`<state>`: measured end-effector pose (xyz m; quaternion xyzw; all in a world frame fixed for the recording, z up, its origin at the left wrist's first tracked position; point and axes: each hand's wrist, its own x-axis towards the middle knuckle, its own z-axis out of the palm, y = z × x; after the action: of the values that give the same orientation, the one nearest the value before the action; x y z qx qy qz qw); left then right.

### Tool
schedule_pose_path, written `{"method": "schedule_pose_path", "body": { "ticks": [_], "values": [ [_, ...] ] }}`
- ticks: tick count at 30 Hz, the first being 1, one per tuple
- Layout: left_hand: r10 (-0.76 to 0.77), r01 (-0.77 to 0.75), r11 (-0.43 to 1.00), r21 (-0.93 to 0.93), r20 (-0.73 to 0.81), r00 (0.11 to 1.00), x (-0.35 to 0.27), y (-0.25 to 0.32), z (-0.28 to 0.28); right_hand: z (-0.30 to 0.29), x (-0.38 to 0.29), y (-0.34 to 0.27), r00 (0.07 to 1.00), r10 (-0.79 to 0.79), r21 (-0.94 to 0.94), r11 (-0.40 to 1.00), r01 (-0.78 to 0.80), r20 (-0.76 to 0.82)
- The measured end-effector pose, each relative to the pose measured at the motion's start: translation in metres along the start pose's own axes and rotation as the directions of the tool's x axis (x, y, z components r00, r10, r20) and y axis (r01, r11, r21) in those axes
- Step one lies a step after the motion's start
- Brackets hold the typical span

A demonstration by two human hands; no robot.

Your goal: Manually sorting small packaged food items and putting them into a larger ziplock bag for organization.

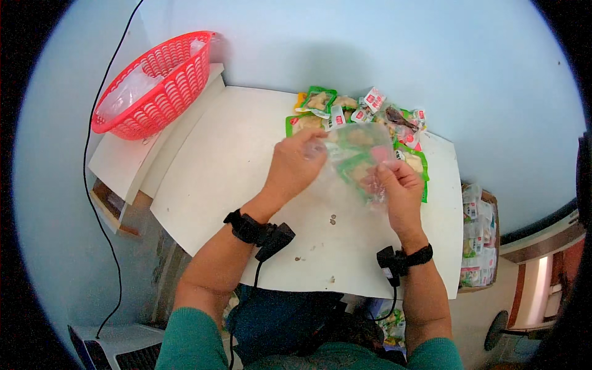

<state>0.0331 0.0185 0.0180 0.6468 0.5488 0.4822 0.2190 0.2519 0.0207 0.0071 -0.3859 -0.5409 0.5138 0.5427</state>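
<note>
A clear plastic bag (356, 143) is stretched between my two hands above the white table. My left hand (298, 162) grips its left edge, and my right hand (401, 185) pinches its lower right side. Green-edged food packets show through the film; whether any lie inside the bag I cannot tell. Behind the bag is a heap of sealed food packets, among them a green-edged packet (319, 101), a small white packet with red print (373, 98) and a clear packet with a dark brown piece of food (400, 118). Another green-edged packet (414, 162) lies just beyond my right hand.
A red plastic basket (180, 95) holding clear bags stands on a white ledge (125, 162) at the left. A cardboard box (496, 231) of packed bags is beside the right edge of the white table (222, 152). A black cable (88, 152) hangs at the left.
</note>
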Motion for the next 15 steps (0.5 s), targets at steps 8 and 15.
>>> {"method": "schedule_pose_path", "body": {
  "ticks": [8, 15],
  "values": [
    [-0.276, 0.267, 0.792, -0.548, 0.068, 0.959, 0.013, -0.018, -0.038, -0.016, 0.009, -0.008, 0.991, -0.009, 0.145, 0.989, 0.028, -0.13],
    [-0.307, 0.301, 0.608, -0.735, 0.133, 0.943, 0.012, -0.027, -0.037, -0.018, 0.01, -0.003, 0.985, 0.016, 0.23, 0.973, 0.024, -0.17]
  ]
}}
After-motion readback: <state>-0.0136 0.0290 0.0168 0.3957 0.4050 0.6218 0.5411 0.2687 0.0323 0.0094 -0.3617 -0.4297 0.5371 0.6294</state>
